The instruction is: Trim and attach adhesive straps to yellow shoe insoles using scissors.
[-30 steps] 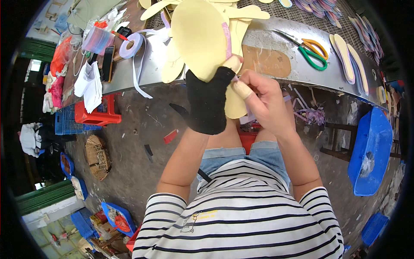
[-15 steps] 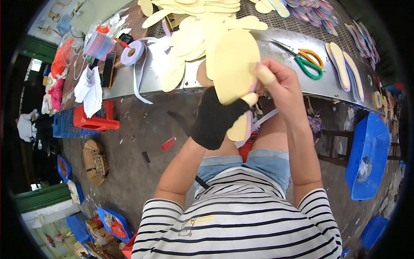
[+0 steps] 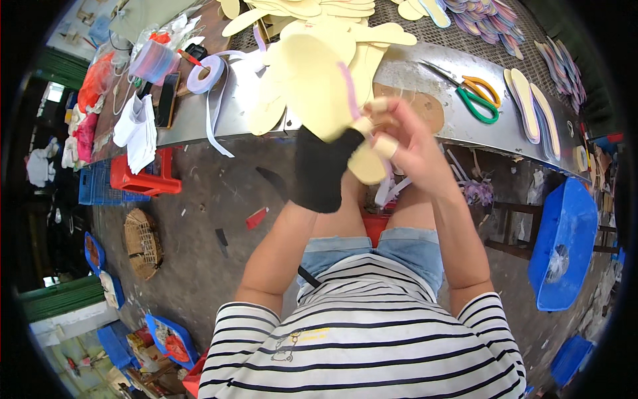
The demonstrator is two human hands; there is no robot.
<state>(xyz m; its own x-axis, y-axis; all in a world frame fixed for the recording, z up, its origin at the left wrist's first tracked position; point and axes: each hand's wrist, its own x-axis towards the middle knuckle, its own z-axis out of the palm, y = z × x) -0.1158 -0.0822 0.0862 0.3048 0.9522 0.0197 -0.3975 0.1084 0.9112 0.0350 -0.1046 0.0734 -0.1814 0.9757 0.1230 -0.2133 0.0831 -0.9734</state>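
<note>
My left hand point(image 3: 322, 169), in a black glove with bare taped fingertips, is closed on a pale yellow insole point(image 3: 312, 83). The insole's broad end tilts up over the bench, and its narrow end point(image 3: 367, 166) shows below the glove. A lilac strip point(image 3: 349, 90) runs along the insole's right edge. Just right of that edge is my right hand point(image 3: 415, 149), slightly blurred, with tape on its fingertips. Its thumb and fingers are apart, and I see nothing held between them. Pale strip ends dangle beneath the hands above my lap.
More yellow insoles point(image 3: 325, 10) are heaped behind. Scissors with green and orange handles point(image 3: 475, 96) and finished insoles point(image 3: 523, 103) lie on the metal bench point(image 3: 425, 63). A lilac tape roll point(image 3: 206, 73) and phone point(image 3: 167, 100) are at left. A blue tub point(image 3: 565, 246) stands right.
The insole has moved left and turned, showing the lilac strip along its right edge. My right hand has come lower, and its fingers have spread away from the edge. A brown insole-shaped piece is uncovered on the bench.
</note>
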